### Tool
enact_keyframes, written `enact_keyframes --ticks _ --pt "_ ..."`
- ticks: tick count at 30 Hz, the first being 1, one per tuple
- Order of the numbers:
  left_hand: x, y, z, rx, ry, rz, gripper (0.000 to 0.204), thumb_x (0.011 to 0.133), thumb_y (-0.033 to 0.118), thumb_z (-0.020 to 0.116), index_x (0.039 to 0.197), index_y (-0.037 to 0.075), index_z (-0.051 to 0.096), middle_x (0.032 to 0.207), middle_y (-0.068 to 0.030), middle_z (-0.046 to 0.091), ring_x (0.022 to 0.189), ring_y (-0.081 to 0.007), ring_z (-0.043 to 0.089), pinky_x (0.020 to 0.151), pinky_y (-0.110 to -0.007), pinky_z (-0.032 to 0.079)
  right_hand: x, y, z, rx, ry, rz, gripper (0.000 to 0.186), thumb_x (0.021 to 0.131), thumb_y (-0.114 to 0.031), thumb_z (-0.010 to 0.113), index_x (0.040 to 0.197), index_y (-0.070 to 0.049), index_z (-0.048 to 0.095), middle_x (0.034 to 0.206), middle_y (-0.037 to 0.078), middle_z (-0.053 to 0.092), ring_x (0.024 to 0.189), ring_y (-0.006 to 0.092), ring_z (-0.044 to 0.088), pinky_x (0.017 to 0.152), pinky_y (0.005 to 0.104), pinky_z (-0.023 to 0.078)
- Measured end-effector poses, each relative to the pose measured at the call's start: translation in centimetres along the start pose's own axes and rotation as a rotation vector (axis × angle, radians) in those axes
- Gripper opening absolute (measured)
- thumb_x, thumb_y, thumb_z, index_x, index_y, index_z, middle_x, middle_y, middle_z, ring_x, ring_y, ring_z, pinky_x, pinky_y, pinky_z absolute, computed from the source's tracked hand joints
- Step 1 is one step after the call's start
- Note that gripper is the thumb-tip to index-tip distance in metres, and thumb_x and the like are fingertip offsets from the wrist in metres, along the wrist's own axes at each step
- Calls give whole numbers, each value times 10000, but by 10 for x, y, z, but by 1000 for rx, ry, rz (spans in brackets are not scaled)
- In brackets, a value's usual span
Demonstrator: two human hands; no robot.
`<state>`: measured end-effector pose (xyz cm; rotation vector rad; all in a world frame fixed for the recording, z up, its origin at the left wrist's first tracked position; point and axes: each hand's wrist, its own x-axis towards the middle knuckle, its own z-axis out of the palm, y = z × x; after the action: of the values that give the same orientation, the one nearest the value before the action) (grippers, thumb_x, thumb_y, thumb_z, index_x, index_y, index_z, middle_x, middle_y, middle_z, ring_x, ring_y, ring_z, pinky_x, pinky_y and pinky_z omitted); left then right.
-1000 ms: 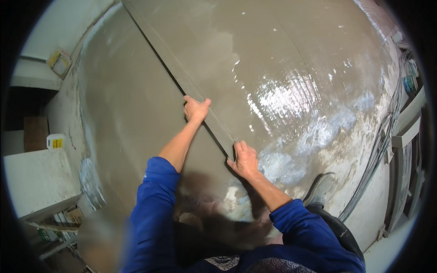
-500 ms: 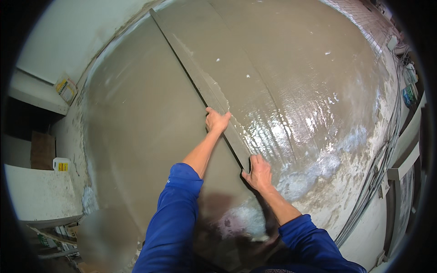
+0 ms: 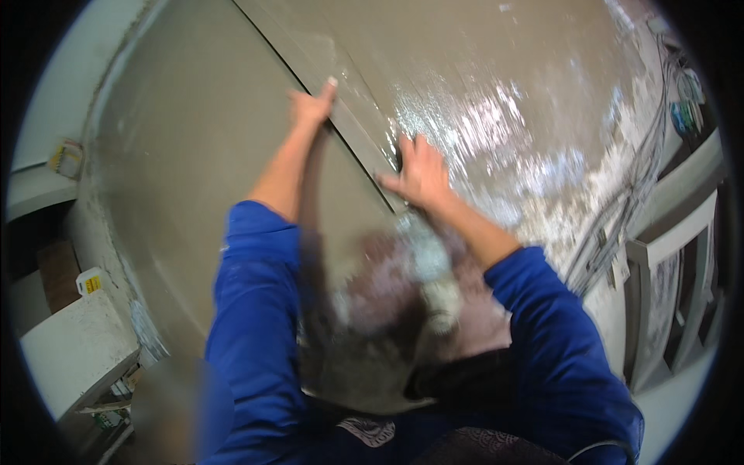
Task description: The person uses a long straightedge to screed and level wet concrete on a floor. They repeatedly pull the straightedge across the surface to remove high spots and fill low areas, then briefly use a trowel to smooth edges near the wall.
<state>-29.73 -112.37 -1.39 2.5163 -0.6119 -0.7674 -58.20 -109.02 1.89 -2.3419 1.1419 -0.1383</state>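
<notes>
A long, flat screed bar [image 3: 356,141] lies aslant across wet grey mortar [image 3: 194,116], a dark line along its left edge. Across its middle stretch is my left hand [image 3: 311,107], thumb at the left edge and fingers at the right. My right hand [image 3: 425,172] spans the bar close to its near end, thumb on the left side, fingers on the right. Both hands grip it widely and are slightly smeared by motion. Ridged, shiny wet mortar [image 3: 496,128] lies to the right of the bar; the surface on its left is smooth.
Grey cables [image 3: 632,201] run along the right side beside a pale slatted frame [image 3: 670,256]. At the left stand a white jug [image 3: 89,281] and a yellow-and-white packet [image 3: 67,158] near the wall. Blurred pale and pinkish patches [image 3: 387,271] lie close before me.
The view has shifted, and both hands now appear higher in it, with more of my blue sleeves showing. The bar's far end has left the picture. Left-hand fingers look more spread.
</notes>
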Motion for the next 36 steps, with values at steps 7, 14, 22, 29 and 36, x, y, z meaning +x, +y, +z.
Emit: enact_keyframes --ticks 7,14,22,29,36 --pt "-59 -55 -122 218 144 140 1282 746 820 606 1474 -162 219 1407 -366 465 1317 -441 493 1091 -467 414 24 99 -118 -404 -116 -242 754 875 -638 578 1337 -50 481 1092 190 560 1002 367 611 851 503 519" --pt "-58 -46 -127 282 81 270 1242 743 827 598 1447 -145 278 1290 -344 574 1250 -447 550 1048 -472 445 -28 91 -128 -397 -228 -97 746 884 -603 585 1392 -80 429 1115 207 576 994 388 618 862 522 515" --pt "-13 -20 -98 135 -128 190 1269 738 788 651 1473 -152 218 1425 -357 447 1359 -421 451 1099 -450 406 -21 30 -158 -489 -244 -221 712 906 -493 622 1441 -85 387 1116 219 585 1026 392 614 914 505 521" --pt "14 0 -71 79 -160 173 1243 721 767 681 1476 -110 228 1345 -300 557 1254 -416 556 1048 -477 450 -31 14 -145 -324 -346 -292 908 774 -389 809 1467 -38 339 1143 209 585 1040 374 601 908 463 508" --pt "-3 23 -40 102 -81 19 1061 716 690 744 1347 -57 333 1272 -294 597 1169 -424 604 971 -491 488 -9 -35 -46 -113 -399 -88 1053 749 -500 795 1500 11 261 1232 226 483 1134 410 550 959 504 469"
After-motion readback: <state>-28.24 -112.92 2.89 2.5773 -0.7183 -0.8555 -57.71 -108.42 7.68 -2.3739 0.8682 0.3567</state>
